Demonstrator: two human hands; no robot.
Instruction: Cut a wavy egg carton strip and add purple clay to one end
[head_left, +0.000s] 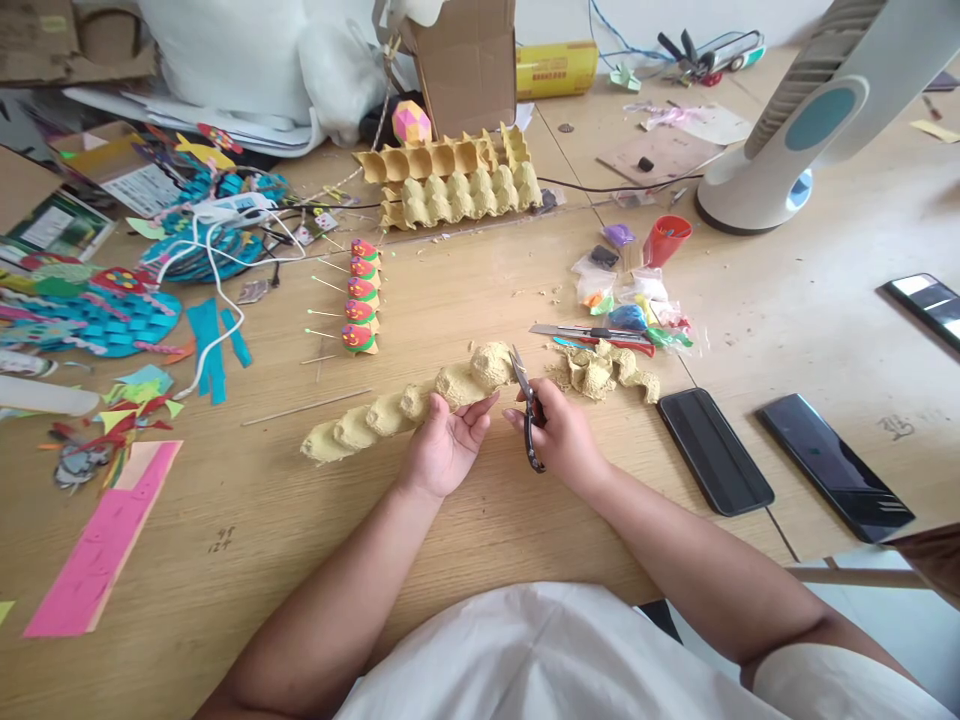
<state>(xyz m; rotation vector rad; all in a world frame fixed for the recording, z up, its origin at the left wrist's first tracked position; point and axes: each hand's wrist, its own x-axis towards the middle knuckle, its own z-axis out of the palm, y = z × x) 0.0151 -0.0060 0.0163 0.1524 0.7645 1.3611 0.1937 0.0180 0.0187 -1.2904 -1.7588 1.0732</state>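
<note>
My left hand point(448, 440) grips a long strip of egg carton point(386, 413) from below, thumb on its near side and palm turned up. The strip is yellowish pulp with several cups in a row, held just above the table. In my right hand point(562, 430) is a pair of scissors point(531, 410) with dark handles. The blades point away from me and meet the strip's right end, beside the last cup. Cut-off carton scraps point(600, 372) lie to the right of the scissors.
Red-faced carton caterpillars point(361, 300) stand in a column beyond the strip. More egg carton pieces point(469, 195) lie at the back. A utility knife point(577, 332), clay packets point(630, 315), a red cup point(666, 240) and phones point(716, 450) are rightward. Paper scraps point(105, 540) lie left.
</note>
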